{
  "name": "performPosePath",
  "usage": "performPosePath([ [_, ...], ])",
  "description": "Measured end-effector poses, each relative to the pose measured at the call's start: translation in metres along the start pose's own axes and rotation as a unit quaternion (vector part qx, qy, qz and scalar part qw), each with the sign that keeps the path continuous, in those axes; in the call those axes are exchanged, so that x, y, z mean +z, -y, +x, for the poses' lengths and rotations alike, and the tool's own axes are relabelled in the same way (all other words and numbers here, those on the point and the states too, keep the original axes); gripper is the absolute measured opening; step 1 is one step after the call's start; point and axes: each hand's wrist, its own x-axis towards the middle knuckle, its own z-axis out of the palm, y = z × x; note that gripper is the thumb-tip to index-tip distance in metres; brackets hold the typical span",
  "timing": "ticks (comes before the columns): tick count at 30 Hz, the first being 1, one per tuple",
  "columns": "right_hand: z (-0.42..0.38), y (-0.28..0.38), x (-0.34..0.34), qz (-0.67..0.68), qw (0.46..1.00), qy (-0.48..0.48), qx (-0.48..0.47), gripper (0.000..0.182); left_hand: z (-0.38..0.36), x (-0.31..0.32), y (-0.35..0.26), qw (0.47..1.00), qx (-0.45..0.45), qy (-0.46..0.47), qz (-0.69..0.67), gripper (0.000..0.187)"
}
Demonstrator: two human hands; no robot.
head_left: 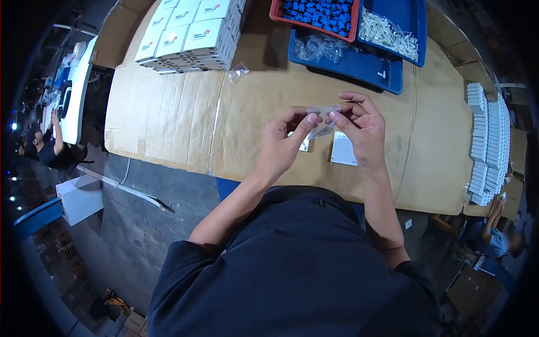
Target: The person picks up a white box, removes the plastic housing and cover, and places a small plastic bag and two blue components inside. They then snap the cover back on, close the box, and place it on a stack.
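Both hands hold a small clear plastic bag (323, 112) above the cardboard-covered table (185, 123). My left hand (283, 143) pinches its left edge between thumb and fingers. My right hand (362, 126) grips its right edge. Beneath the hands a small white card (343, 149) lies flat on the table, and another small white piece (304, 146) shows partly behind my left thumb.
Stacked white boxes (188, 36) stand at the back left, a loose clear bag (238, 71) beside them. Blue trays (359, 62) hold clear bags and white parts; a red tray (317, 14) holds blue parts. Rows of white boxes (488, 140) line the right edge. Other people work at left and lower right.
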Motion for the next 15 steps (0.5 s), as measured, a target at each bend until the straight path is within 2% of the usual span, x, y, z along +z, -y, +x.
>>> performPosePath([
  [4,-0.001,0.000,0.000,0.004,1.000,0.003,0.026,0.036,0.001,-0.001,-0.003,0.999,0.017,-0.029,-0.023,0.023],
  [9,0.002,-0.010,-0.006,0.028,0.996,0.043,0.066,0.024,-0.001,0.000,0.000,0.998,0.030,-0.041,-0.039,0.023],
  [15,0.003,-0.020,-0.005,0.057,0.995,0.039,0.067,0.020,0.001,-0.003,0.006,0.995,0.047,-0.065,-0.061,0.022],
])
